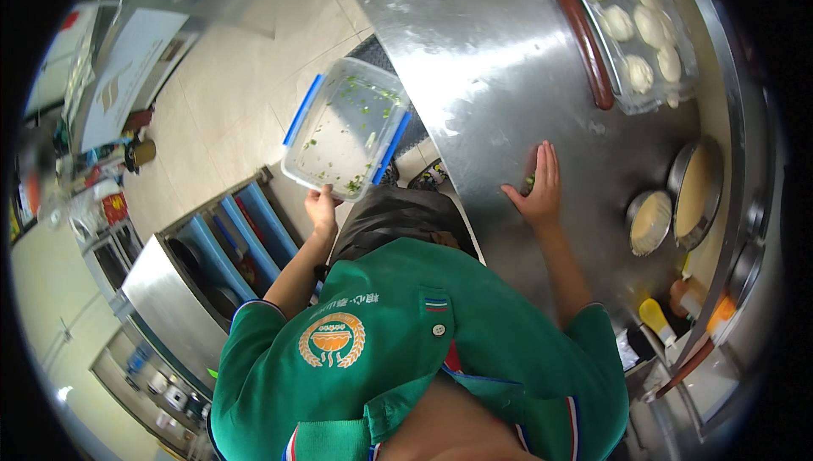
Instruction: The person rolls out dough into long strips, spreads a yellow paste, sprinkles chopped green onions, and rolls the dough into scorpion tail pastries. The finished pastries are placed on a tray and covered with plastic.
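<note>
My left hand point(323, 208) grips the near corner of a clear plastic food container point(298, 158) with blue side clips. The container is tilted just off the table's left edge, and bits of chopped green scallion point(354, 184) cling inside it. My right hand point(543, 187) rests on the stainless steel table point(474, 80), fingers straight and thumb spread. A few small green bits point(530, 181) lie between its thumb and fingers.
Beyond my right hand lies a long reddish-brown rolling pin point(583, 33), beside a tray point(616, 71) of pale dough pieces. Two round pans point(650, 224) with yellowish contents stand at the right, near a yellow-handled tool point(654, 319). A cabinet with blue bins point(222, 245) stands left.
</note>
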Demonstrator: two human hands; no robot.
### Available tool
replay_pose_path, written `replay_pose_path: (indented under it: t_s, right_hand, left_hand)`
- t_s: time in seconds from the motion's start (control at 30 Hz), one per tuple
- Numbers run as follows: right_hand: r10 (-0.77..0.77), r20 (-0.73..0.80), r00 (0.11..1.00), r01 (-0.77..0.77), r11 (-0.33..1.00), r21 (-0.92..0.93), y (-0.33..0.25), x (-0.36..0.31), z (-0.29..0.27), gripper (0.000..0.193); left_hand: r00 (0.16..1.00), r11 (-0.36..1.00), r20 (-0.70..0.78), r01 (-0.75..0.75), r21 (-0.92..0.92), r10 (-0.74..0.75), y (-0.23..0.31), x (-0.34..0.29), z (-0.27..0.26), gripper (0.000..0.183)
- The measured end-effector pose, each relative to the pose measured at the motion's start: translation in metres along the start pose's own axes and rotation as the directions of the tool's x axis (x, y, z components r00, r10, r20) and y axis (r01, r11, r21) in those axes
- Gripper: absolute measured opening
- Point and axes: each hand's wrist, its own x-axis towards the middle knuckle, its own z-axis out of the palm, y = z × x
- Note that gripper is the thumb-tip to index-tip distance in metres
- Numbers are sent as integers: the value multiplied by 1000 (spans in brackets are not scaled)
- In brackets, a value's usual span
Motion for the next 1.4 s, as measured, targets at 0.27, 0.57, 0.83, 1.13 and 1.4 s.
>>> replay_pose_path:
  t_s: [0.27, 0.57, 0.83, 1.13, 1.4]
  right_hand:
    - [-216, 55, 975, 214, 976, 25, -76, 143, 80, 96]
    - [-221, 195, 956, 72, 815, 574, -205, 179, 241, 42]
    - [-350, 538, 766, 286, 937, 202, -216, 225, 233, 13]
    - [-538, 610, 582, 628, 774, 83, -271, 265, 263, 11]
    - [-438, 581, 686, 387, 896, 218, -295, 291, 268, 5]
  left_hand:
    - [994, 993, 97, 57, -104, -47, -27, 4, 14, 20]
    - [995, 985, 77, 76, -153, -65, -6, 17, 7, 17]
    - [991, 996, 115, -63, -64, 70, 18, 44, -54, 21]
    - [988, 977, 58, -128, -169, 140, 52, 62, -80, 13]
    - [991, 964, 62, -104, -247, 123, 75, 69, -101, 13]
